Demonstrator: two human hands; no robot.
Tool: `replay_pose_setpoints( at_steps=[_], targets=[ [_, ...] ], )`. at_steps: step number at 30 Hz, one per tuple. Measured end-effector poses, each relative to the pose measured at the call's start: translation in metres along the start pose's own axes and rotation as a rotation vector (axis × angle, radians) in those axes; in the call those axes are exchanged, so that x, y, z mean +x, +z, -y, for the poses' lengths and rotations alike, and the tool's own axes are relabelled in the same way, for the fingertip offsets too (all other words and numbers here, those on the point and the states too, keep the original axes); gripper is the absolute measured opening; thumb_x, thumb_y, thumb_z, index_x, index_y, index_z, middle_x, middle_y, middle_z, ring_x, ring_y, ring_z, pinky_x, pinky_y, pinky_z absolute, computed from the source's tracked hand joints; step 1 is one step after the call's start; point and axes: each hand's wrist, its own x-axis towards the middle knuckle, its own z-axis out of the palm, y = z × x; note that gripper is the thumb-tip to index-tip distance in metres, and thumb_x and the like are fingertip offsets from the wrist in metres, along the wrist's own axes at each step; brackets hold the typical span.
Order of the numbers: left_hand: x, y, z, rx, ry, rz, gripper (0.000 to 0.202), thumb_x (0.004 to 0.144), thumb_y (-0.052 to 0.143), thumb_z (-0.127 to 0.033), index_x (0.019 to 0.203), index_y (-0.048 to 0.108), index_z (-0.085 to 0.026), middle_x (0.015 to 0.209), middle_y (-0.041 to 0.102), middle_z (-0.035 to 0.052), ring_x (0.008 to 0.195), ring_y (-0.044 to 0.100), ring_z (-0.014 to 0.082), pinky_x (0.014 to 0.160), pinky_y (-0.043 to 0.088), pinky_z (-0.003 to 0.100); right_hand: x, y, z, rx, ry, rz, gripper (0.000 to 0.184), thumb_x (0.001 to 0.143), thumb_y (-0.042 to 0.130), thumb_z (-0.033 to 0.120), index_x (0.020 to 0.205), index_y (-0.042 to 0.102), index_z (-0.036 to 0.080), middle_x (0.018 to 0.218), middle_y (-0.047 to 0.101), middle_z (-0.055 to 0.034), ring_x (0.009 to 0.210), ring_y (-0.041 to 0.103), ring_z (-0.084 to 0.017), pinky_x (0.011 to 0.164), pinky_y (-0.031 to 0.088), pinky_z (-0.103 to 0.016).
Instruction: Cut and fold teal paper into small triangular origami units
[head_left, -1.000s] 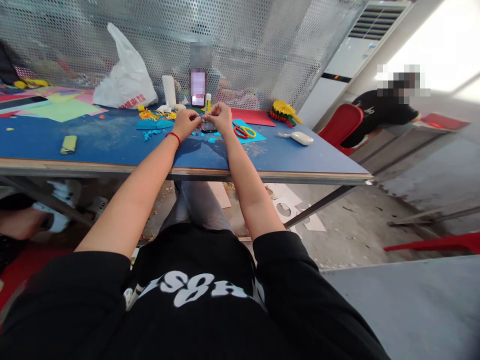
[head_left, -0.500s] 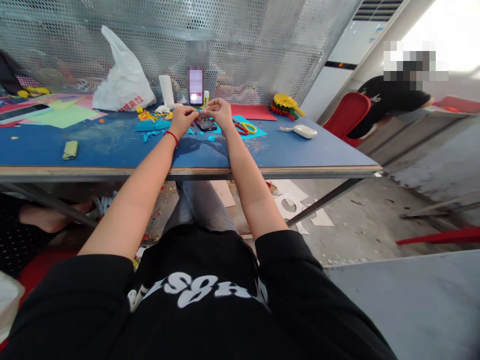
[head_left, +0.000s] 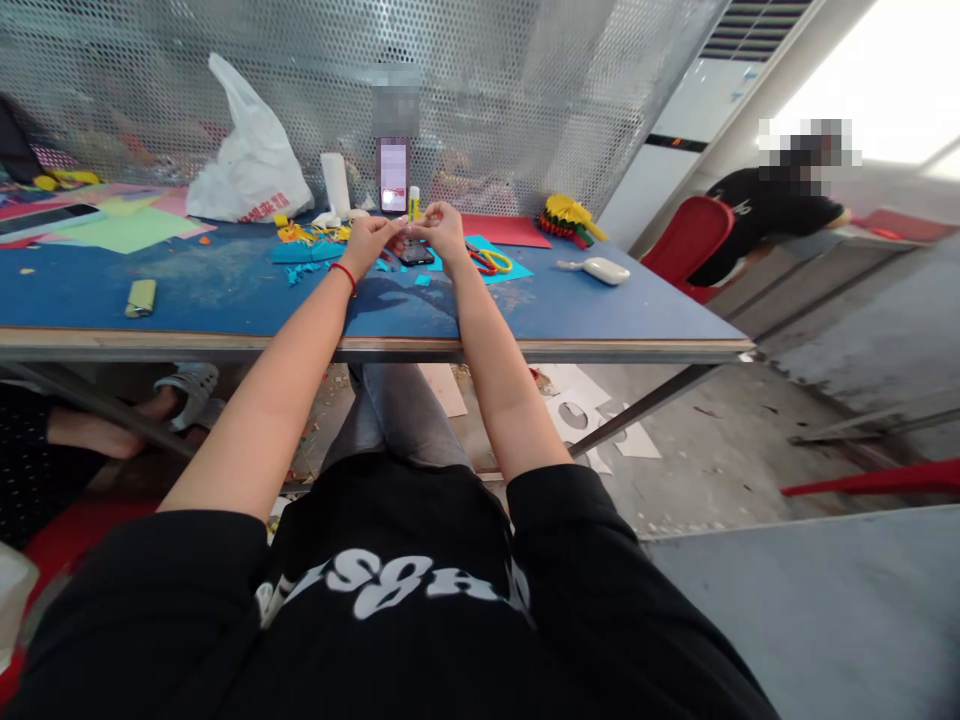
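Observation:
My left hand [head_left: 370, 243] and my right hand [head_left: 442, 235] meet above the blue table, fingertips pinched close together. Whatever lies between the fingers is too small to make out. Right below them is a dark phone [head_left: 417, 257] lying flat. Small blue paper pieces [head_left: 423, 281] are scattered beside it. To the right of my right hand, scissors with red and yellow handles [head_left: 491, 262] rest on a sheet of blue paper [head_left: 517, 270]. A glue stick [head_left: 414, 203] and a propped-up phone with a lit screen [head_left: 393, 175] stand just behind my hands.
A white plastic bag [head_left: 251, 160], a white roll [head_left: 335, 185] and yellow paper scraps [head_left: 300, 232] are left of my hands. Coloured sheets [head_left: 142, 230] lie further left. A yellow fringed paper piece [head_left: 566, 215] and a white pouch [head_left: 606, 270] are right. Another person [head_left: 765, 215] sits beyond.
My fingertips have drawn slightly closer together, still pinched over the phone. The view has shifted a little; the person at the right sits slightly further left in the picture.

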Motion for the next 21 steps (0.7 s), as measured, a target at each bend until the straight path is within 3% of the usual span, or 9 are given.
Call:
replay_pose_setpoints(
  at_steps=[3, 6, 11, 17, 21],
  targets=[
    [0.0, 0.0, 0.002, 0.005, 0.013, -0.025, 0.029, 0.108, 0.068, -0.041, 0.115, 0.07, -0.013, 0.107, 0.072, 0.0068, 0.09, 0.072, 0.0178, 0.082, 0.065, 0.035, -0.002, -0.001, 0.002, -0.012, 0.029, 0.0, 0.054, 0.072, 0.089, 0.021, 0.093, 0.041, 0.028, 0.084, 0.075, 0.0002, 0.097, 0.08, -0.026, 0.097, 0.066, -0.048],
    [0.0, -0.001, 0.004, -0.013, 0.035, -0.073, 0.026, 0.106, 0.07, -0.037, 0.092, 0.07, -0.014, 0.085, 0.072, 0.0035, 0.075, 0.069, 0.0152, 0.072, 0.062, 0.03, -0.006, -0.001, 0.005, -0.032, 0.067, -0.006, 0.049, 0.074, 0.089, 0.021, 0.093, 0.044, 0.028, 0.08, 0.074, 0.0019, 0.088, 0.078, -0.024, 0.093, 0.067, -0.047],
    [0.004, -0.005, 0.005, -0.09, 0.055, -0.229, 0.035, 0.101, 0.071, -0.04, 0.072, 0.065, -0.021, 0.069, 0.07, 0.0036, 0.069, 0.07, 0.0163, 0.067, 0.058, 0.027, -0.013, 0.0, 0.015, -0.057, 0.147, -0.033, 0.035, 0.09, 0.08, 0.026, 0.099, 0.047, 0.026, 0.081, 0.075, 0.0009, 0.081, 0.076, -0.02, 0.084, 0.066, -0.04],
    [0.012, -0.017, 0.003, -0.179, -0.05, -0.53, 0.035, 0.107, 0.065, -0.041, 0.081, 0.066, -0.018, 0.083, 0.072, 0.005, 0.08, 0.071, 0.0149, 0.076, 0.061, 0.026, -0.025, 0.0, 0.028, -0.08, 0.245, -0.057, 0.018, 0.104, 0.068, 0.024, 0.105, 0.05, 0.024, 0.079, 0.073, 0.0016, 0.065, 0.065, -0.013, 0.064, 0.058, -0.025],
    [0.012, -0.029, 0.0, -0.255, -0.211, -0.69, 0.03, 0.109, 0.066, -0.042, 0.115, 0.07, -0.013, 0.112, 0.072, 0.0089, 0.098, 0.072, 0.0198, 0.087, 0.065, 0.037, -0.033, -0.002, 0.039, -0.09, 0.281, -0.065, 0.019, 0.107, 0.066, 0.03, 0.117, 0.062, 0.015, 0.092, 0.071, -0.0005, 0.067, 0.065, -0.01, 0.063, 0.057, -0.023]
  ],
)
